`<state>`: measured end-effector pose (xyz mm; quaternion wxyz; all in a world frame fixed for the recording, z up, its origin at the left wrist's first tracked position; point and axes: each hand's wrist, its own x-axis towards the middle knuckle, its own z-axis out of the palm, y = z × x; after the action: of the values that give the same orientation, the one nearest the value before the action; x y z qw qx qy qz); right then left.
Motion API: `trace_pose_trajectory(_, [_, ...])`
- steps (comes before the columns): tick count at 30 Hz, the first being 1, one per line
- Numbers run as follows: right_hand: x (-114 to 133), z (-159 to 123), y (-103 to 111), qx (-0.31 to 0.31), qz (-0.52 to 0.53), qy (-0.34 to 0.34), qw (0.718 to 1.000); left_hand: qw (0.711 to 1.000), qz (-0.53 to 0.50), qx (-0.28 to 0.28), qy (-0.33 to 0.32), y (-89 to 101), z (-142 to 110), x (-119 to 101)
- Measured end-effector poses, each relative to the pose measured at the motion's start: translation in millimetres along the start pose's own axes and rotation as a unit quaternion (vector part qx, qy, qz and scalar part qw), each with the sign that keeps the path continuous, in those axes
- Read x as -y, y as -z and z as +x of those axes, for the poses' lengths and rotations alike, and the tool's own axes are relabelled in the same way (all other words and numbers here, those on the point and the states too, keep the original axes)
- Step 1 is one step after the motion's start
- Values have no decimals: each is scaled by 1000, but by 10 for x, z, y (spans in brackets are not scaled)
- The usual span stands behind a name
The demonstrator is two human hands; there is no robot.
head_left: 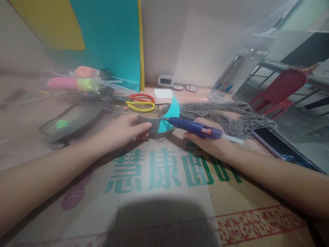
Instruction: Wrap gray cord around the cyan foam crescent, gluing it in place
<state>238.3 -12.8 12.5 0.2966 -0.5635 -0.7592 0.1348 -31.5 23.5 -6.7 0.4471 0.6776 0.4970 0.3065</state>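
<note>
My left hand [131,127] pinches a curved turquoise piece [174,109], partly wound with grey yarn [155,125], by its wrapped end. In my right hand [205,139] is a blue glue gun [192,127], a whitish glue stick poking out of its back. The gun's nozzle points left and meets or nearly meets the turquoise surface beside the yarn; exact contact cannot be made out. Behind the right hand lies a loose skein of grey yarn [218,115]. Scissors [141,103] with red and yellow handles rest just beyond my left hand.
Printed cardboard [164,209] covers the table. A clear bottle [231,73] and a phone [285,149] are on the right. A small digital clock [165,80] stands at the back wall. Colourful craft bits [69,83] lie left. A red chair [280,89] is beyond the table.
</note>
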Motion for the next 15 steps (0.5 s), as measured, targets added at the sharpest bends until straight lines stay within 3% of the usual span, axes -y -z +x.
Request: trace_pose_trajectory(15, [-62, 5, 13, 29, -37, 41, 998, 1000, -20, 18, -3, 15, 28, 17])
